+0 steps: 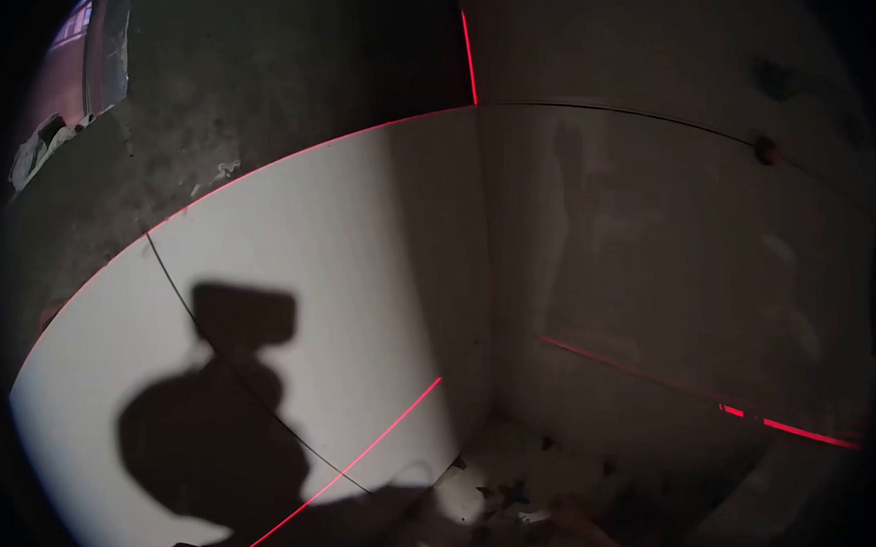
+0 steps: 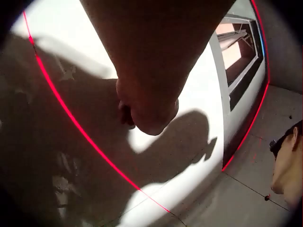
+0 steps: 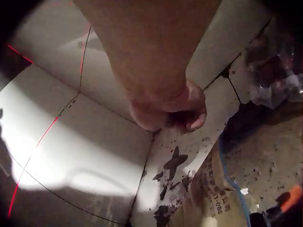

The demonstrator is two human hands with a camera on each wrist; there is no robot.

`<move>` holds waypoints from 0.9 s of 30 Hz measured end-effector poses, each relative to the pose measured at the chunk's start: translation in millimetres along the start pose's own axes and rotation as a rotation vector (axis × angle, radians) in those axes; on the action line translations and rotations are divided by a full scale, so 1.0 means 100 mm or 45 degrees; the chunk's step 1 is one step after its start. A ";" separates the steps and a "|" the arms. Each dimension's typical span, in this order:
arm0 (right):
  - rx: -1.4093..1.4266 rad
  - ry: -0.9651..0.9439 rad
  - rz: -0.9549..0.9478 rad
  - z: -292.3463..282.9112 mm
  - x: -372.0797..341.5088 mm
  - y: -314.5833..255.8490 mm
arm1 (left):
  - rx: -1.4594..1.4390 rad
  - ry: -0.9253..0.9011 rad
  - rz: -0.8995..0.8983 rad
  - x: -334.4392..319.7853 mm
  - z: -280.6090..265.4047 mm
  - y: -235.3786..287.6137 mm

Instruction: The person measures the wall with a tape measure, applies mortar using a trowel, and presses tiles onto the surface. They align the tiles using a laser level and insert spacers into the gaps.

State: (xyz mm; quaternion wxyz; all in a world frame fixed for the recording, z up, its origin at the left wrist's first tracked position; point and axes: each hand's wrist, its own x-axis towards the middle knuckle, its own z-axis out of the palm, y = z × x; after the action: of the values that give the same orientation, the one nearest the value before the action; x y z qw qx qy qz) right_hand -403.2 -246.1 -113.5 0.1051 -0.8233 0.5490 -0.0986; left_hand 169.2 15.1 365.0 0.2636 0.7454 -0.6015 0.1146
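Note:
In the right wrist view my right hand point(image 3: 165, 109) hangs over the floor by the tiled corner, its fingers loosely curled and nothing visible in them. Beneath it, a dark four-pointed star shape point(image 3: 176, 161) lies among several dark fragments on a pale floor tile point(image 3: 191, 146). My left hand point(image 2: 149, 111) is deep in shadow in front of a brightly lit wall point(image 2: 208, 85). Its forearm hides most of the fingers, so I cannot tell whether it grips anything. The head view shows the star shape point(image 1: 514, 493) low down, in dim light.
Red laser lines point(image 1: 394, 421) cross the white wall tiles point(image 1: 333, 231). Printed cardboard point(image 3: 208, 203), a clear plastic bag point(image 3: 274, 85) and an orange-and-black handle point(image 3: 289, 198) lie at the right. A window point(image 2: 239, 52) and part of a person's head point(image 2: 286, 165) appear in the left wrist view.

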 end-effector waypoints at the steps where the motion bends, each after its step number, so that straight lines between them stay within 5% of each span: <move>1: 0.152 -0.136 0.425 0.00 0.20 -0.01 | -0.128 0.152 0.115 0.27 -0.01 0.24; 5: 0.037 0.243 0.592 -0.09 0.72 0.06 | -0.231 0.104 0.073 1.21 -0.01 1.21; 7: 0.030 0.171 0.554 -0.18 0.95 0.16 | 0.019 0.251 0.485 1.75 -0.08 1.75; 9: 0.015 0.102 0.524 -0.29 1.08 0.25 | -0.149 0.299 0.782 2.41 -0.21 2.33; 10: -0.018 0.000 0.513 -0.29 1.09 0.30 | -0.208 0.309 0.737 2.65 -0.27 2.74; 13: -0.096 -0.078 0.449 -0.18 0.99 0.40 | 0.024 0.365 1.282 3.68 -0.40 3.27; 18: 0.044 -0.142 0.496 -0.38 0.99 0.32 | -0.051 0.148 1.204 4.94 -0.24 3.95; 20: 0.348 0.561 0.357 -0.25 0.88 0.33 | -0.072 0.110 1.273 5.11 -0.21 4.14; 21: 0.352 0.552 0.356 -0.15 0.84 0.35 | -0.014 0.054 1.336 5.17 -0.16 4.21; 26: 3.617 -0.031 -0.128 0.58 0.72 0.65 | 0.092 0.039 1.526 5.24 -0.08 4.23; 27: 3.617 -0.035 -0.126 0.66 0.76 0.74 | 0.084 0.005 1.518 5.27 -0.01 4.19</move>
State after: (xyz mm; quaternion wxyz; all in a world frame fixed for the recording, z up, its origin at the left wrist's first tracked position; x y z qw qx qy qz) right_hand -421.5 -339.8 -193.7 0.8311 -0.0388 -0.0450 -0.5529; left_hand -99.9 -483.0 729.8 0.1316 0.2866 -0.9118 0.2629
